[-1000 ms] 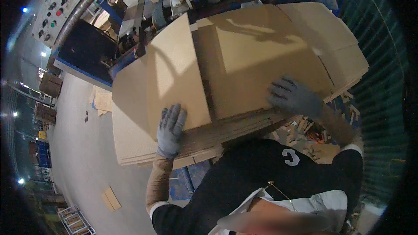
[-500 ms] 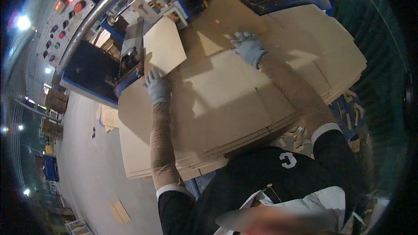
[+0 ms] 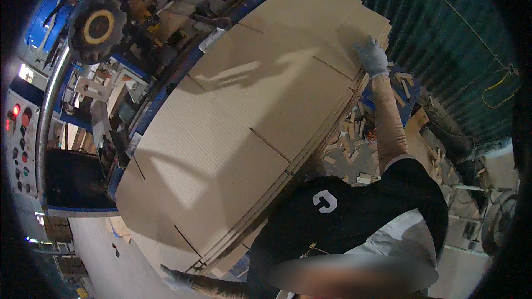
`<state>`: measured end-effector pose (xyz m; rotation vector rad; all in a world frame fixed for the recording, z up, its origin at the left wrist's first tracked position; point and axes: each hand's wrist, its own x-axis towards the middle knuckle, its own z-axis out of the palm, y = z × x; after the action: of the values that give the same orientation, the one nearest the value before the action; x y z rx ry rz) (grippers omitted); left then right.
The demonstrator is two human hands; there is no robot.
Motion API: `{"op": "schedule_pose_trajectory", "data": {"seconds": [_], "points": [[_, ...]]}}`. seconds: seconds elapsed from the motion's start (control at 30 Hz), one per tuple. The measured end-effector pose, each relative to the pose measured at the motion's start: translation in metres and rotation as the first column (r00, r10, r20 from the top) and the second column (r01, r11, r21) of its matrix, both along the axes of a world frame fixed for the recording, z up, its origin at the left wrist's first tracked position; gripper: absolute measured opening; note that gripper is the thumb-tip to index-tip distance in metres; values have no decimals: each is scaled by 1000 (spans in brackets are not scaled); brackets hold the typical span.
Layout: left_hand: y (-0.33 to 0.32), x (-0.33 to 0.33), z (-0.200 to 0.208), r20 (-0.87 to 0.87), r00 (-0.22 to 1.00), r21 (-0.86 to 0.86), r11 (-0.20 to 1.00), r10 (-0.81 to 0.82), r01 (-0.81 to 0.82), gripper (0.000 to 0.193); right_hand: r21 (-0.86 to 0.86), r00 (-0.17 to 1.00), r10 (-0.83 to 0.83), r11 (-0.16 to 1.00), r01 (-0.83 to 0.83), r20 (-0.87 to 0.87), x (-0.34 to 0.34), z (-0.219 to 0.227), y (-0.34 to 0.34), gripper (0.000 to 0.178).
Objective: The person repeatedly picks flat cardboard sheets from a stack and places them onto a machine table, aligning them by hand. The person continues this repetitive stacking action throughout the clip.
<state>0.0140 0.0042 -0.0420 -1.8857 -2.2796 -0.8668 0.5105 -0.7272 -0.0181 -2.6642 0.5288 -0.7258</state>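
Observation:
A stack of large brown cardboard sheets [image 3: 221, 105], with slits cut into the long edges, lies diagonally in front of me. At its far right end, my right hand [image 3: 372, 58], in a grey glove, rests on the edge of the sheets with fingers extended. My left hand [image 3: 176, 278], also gloved, is low in the picture beside the stack's near left corner. Its fingers are stretched out and partly blurred; whether it touches the cardboard is hard to tell. Neither hand visibly holds anything.
Along the stack's far side runs a machine with a black handwheel [image 3: 98, 29], a metal rail [image 3: 51, 111] and a control panel [image 3: 21, 144] with lit red lamps. Cardboard scraps [image 3: 349, 144] litter the floor at right, near a green corrugated wall [image 3: 443, 39].
The view has turned to the right. Both hands have left the middle of the sheets: the right for the far right end, the left for the near left corner. The pale sheet by the machine no longer shows.

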Motion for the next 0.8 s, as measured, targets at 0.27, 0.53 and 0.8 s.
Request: {"op": "schedule_pose_trajectory", "data": {"seconds": [0.27,0.53,0.8], "points": [[-33,-22,52,781,308,511,839,-543,186,60,-65,983,117,992,-108,141,52,-17,-31,39],[-25,10,164,531,-281,831,425,-799,360,36,-436,979,34,898,57,199,92,-7,-38,35],[-6,21,111,908,-102,406,794,-407,453,47,108,895,394,900,-421,210,40,89,-14,40]]}}
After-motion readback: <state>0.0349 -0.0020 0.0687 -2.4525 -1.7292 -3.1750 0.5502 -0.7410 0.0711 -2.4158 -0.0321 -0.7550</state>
